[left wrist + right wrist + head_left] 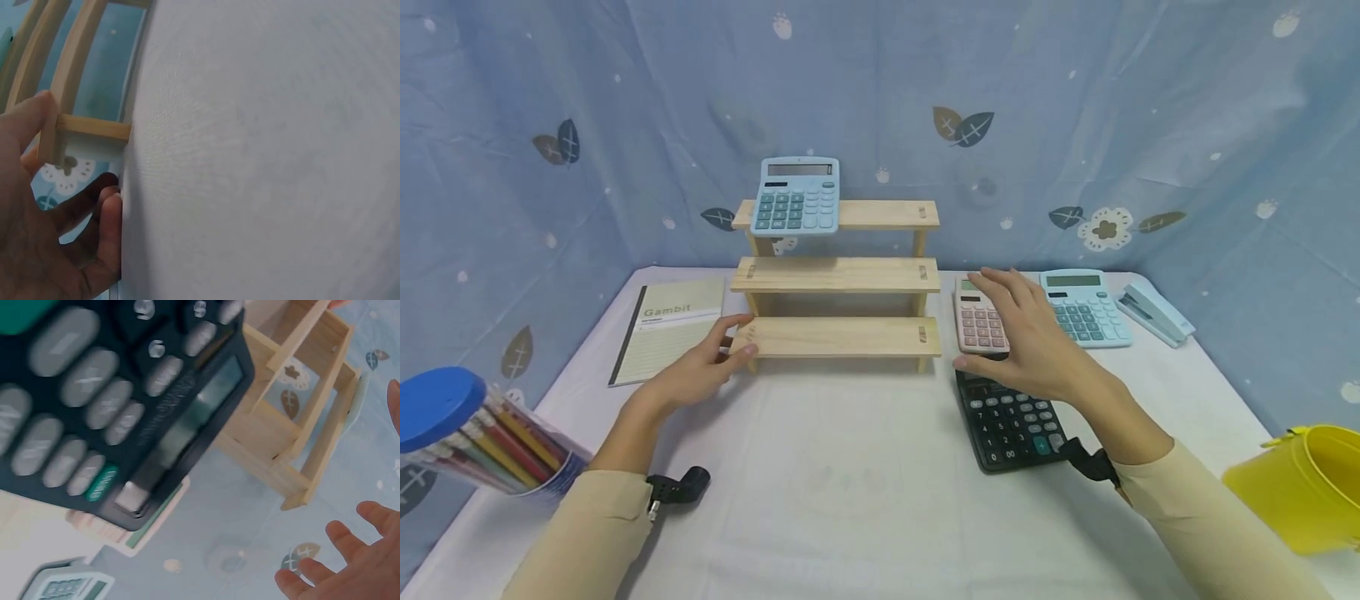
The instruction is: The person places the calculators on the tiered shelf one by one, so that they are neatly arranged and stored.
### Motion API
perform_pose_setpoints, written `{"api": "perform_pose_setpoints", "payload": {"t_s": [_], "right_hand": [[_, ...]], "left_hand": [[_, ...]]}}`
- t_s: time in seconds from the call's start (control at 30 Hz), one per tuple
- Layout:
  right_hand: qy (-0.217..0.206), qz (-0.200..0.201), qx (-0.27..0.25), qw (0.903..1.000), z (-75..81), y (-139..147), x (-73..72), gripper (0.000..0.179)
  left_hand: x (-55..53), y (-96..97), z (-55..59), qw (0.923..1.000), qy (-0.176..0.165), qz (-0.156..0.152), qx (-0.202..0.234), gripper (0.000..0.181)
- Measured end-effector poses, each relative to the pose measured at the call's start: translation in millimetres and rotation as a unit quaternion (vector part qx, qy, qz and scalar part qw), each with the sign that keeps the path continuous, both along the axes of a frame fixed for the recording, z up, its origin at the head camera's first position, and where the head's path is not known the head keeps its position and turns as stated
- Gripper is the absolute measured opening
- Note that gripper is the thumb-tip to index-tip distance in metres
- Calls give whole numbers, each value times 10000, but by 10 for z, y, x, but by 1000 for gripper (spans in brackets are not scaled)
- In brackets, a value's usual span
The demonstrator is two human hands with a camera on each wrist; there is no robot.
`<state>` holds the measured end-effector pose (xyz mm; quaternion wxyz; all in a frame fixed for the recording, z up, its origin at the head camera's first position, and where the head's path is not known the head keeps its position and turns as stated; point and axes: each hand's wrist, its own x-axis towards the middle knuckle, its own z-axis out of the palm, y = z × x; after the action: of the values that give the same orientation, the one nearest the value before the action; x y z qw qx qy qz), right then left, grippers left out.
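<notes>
A three-tier wooden shelf [835, 337] stands at the back middle of the table, with a light blue calculator [797, 197] leaning upright on its top tier. My left hand [694, 369] pinches the left end of the bottom board; in the left wrist view the thumb [30, 117] lies on that board and the other fingers curl below it. To the shelf's right, my right hand [1037, 346] hovers with spread fingers, holding nothing. Beneath it are a black calculator [1011, 425] and a pink calculator [979, 327], both partly covered by the hand in the head view.
Right of the pink calculator lie another light blue calculator [1086, 312] and a pale blue stapler [1156, 312]. A yellow bucket [1262, 500] stands at the right edge. On the left are a notebook [670, 325] and a blue-lidded tub of colored pencils [512, 442]. Patterned blue cloth [685, 108] hangs behind.
</notes>
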<state>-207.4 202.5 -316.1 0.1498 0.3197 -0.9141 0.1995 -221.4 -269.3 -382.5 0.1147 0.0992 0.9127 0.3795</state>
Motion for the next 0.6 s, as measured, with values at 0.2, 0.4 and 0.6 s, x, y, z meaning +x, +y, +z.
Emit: {"api": "perform_pose_setpoints", "payload": {"t_s": [0.2, 0.4, 0.6], "right_hand": [[-379, -155, 94, 9991, -68, 145, 114, 103], [-723, -327, 104, 9968, -137, 250, 206, 106], [-948, -311, 80, 9950, -273, 284, 254, 108]], "left_hand": [[-38, 15, 0, 9998, -37, -167, 35, 70], [-44, 40, 18, 9998, -83, -159, 51, 71], [-7, 18, 19, 9998, -76, -120, 106, 70]]}}
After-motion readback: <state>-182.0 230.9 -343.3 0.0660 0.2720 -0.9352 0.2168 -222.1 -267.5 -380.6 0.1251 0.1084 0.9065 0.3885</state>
